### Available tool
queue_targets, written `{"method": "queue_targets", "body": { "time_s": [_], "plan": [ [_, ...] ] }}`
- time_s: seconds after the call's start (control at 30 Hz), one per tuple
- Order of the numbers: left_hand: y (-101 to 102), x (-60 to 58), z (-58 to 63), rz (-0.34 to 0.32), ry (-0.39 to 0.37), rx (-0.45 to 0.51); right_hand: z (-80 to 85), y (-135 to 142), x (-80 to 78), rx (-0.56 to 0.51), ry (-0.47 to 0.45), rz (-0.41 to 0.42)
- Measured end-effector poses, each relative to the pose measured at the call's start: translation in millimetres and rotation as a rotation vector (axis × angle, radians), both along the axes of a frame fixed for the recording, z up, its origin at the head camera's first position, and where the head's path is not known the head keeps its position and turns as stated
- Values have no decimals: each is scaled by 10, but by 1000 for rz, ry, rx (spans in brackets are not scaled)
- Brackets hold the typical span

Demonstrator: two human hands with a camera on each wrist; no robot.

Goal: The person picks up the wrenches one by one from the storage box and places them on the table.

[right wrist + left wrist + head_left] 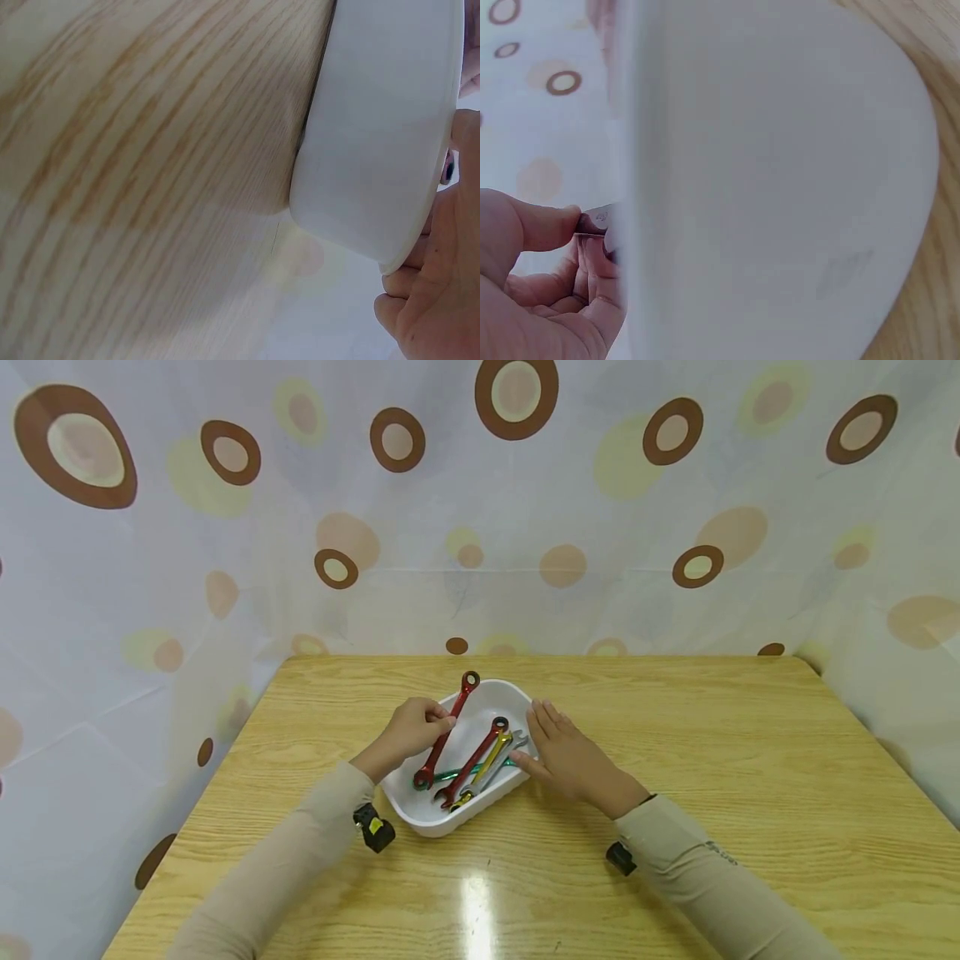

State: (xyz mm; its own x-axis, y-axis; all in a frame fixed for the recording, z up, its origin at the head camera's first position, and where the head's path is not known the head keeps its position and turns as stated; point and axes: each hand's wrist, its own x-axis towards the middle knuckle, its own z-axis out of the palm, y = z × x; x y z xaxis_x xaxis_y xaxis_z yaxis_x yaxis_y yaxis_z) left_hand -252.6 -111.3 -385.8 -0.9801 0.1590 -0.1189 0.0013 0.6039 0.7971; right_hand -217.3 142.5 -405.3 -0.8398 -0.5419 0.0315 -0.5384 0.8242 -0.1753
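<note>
A white plastic tray [498, 697] stands at an angle on the table, with several combination wrenches in it. My left hand [408, 728] pinches a red wrench [462, 697] between thumb and fingers. That wrench slants upward, its ring end above the far rim and its lower end near the other tools. Beside it in the tray lie a second red wrench [477, 757], a yellow wrench [491, 755], a silver wrench [517, 740] and a green wrench [448, 774], partly overlapping. Against the tray's right end rests my right hand [573, 762], fingers extended, thumb at the rim.
The tray sits on a light wooden table [712, 752]. A patterned curtain [450, 510] hangs behind and on both sides. In the left wrist view the tray's outer wall [780, 165] covers most of the picture and hides much of the held wrench.
</note>
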Motion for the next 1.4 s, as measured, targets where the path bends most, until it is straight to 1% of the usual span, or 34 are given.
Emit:
{"method": "queue_targets", "body": {
  "time_s": [0.13, 0.27, 0.57, 0.67, 0.77, 0.9, 1.0, 1.17, 1.3, 1.4],
  "plan": [
    [-128, 49, 130, 9, -20, 57, 15, -11, 3, -9, -7, 5],
    [-302, 103, 206, 27, -17, 80, 10, -18, 0, -6, -7, 6],
    [-782, 258, 281, 76, -19, 118, 3, -25, 8, -6, -1, 7],
    [-911, 330, 310, 73, -22, 116, 10, -25, 15, -11, -2, 4],
    [-1021, 409, 323, 68, -41, 97, 7, -28, 17, -15, 0, 4],
    [-1128, 522, 263, 48, -79, 75, -11, -31, 18, -12, 2, 7],
    [-1194, 608, 172, 28, -106, 76, -19, -32, 22, -13, -1, 8],
    [-1273, 741, 24, 16, -151, 88, -20, -32, 33, -22, -9, 5],
    [-1315, 820, -87, 11, -178, 89, -13, -29, 41, -20, -9, 3],
    [-1337, 850, -157, 8, -194, 74, -1, -24, 48, -18, -9, 4]
  ]
}}
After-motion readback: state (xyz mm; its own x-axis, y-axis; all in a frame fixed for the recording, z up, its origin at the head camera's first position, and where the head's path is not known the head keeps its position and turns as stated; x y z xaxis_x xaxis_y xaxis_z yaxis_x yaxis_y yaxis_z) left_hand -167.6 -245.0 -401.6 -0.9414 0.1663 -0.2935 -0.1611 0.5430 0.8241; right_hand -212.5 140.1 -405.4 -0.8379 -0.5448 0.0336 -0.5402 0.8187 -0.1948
